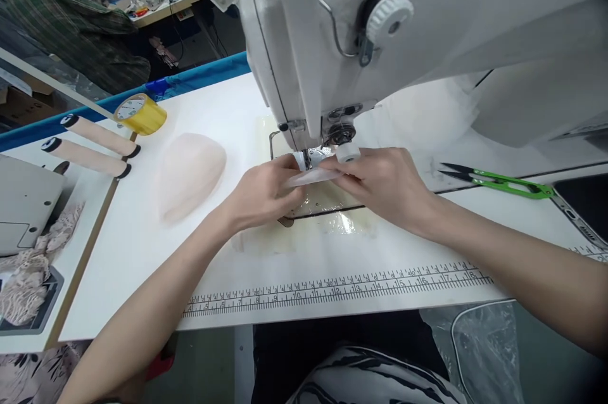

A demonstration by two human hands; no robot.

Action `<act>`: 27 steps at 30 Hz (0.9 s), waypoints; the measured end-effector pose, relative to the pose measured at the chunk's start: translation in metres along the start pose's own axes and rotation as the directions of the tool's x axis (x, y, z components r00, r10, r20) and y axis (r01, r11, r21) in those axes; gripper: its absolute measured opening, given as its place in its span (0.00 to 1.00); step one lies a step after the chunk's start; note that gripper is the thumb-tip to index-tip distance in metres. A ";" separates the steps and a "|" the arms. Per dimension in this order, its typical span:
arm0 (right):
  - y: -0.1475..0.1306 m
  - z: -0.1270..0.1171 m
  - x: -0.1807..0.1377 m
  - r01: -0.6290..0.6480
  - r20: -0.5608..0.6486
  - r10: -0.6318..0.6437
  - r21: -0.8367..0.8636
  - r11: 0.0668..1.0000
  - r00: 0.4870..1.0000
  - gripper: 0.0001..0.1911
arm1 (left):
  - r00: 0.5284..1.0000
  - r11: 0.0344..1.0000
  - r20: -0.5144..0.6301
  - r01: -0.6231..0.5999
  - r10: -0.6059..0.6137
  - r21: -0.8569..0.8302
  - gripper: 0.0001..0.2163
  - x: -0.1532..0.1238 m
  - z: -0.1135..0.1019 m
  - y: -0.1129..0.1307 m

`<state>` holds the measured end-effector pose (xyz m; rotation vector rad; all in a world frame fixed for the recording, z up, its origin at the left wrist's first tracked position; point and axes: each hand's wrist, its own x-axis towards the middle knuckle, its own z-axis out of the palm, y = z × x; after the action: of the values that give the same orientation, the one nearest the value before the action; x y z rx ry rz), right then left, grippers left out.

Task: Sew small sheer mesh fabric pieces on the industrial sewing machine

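A white industrial sewing machine (361, 24) stands over the white table (142, 265). Under its presser foot (308, 159) lies a small pale fabric piece (311, 177). My left hand (263, 192) pinches the left end of that piece with closed fingers. My right hand (380, 179) presses on its right end, fingers together, just below the needle area. Both hands rest on the metal needle plate (327, 204).
A stack of pale pink padded cups (190, 173) lies left of the machine. Green thread snips (498, 181) lie to the right. A yellow tape roll (141, 114) and two thread cones (92, 144) sit far left. A ruler strip (332, 290) runs along the front edge. Another person sits behind, upper left.
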<state>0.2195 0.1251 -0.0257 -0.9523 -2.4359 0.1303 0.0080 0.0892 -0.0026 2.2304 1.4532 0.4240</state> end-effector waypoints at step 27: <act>-0.012 -0.003 -0.018 0.345 0.087 -0.340 -0.060 0.937 0.936 0.18 | 0.890 0.731 -0.091 -0.304 0.446 0.611 0.15 -0.049 0.041 0.007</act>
<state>0.2250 0.1036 -0.0275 -0.5451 -2.6511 -0.0492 0.0133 0.0338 -0.0347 3.1031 1.3563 0.4138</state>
